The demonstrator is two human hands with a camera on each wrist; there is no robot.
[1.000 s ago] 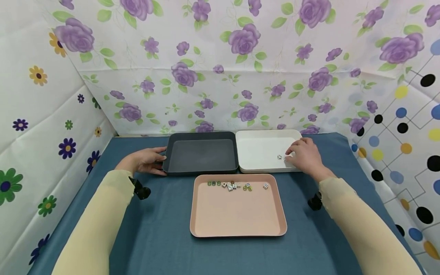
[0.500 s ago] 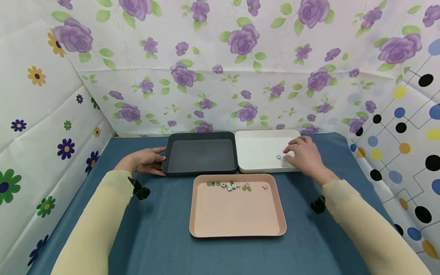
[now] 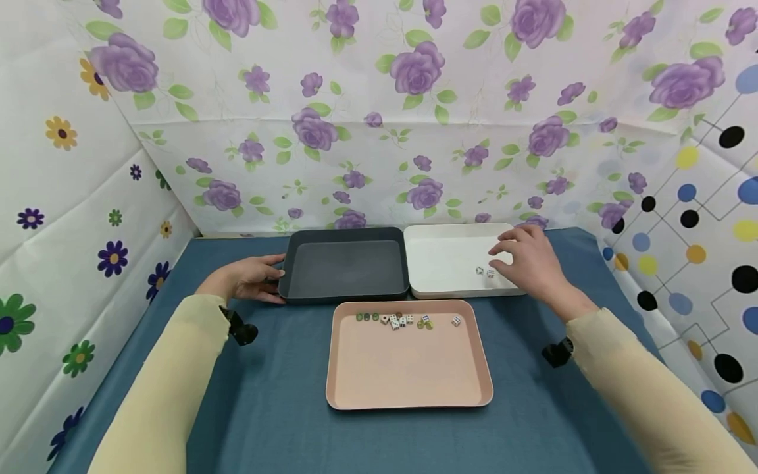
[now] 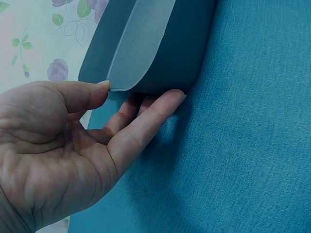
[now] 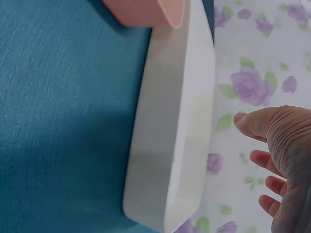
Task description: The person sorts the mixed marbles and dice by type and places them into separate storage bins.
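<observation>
My left hand (image 3: 249, 278) holds the left end of a dark grey tray (image 3: 343, 297); in the left wrist view its thumb is at the rim and its fingers lie against the outer wall. My right hand (image 3: 527, 263) hovers over the right end of a white tray (image 3: 438, 253), fingers spread and holding nothing. Just left of its fingertips, a white die (image 3: 490, 273) lies in that tray beside another die (image 3: 480, 270). The right wrist view shows the right hand (image 5: 277, 155) above the tray's rim, with the dice hidden there.
A pink tray (image 3: 408, 368) stands in front of the other two. Along its far side lie several white dice (image 3: 395, 322), small green pieces (image 3: 367, 316) and one separate die (image 3: 456, 320). Blue cloth (image 3: 266, 395) covers the table; a floral sheet (image 3: 367, 79) hangs behind.
My right hand has let go of the die in the white tray, spread its fingers and drawn slightly up and right. The left hand keeps its place on the dark grey tray.
</observation>
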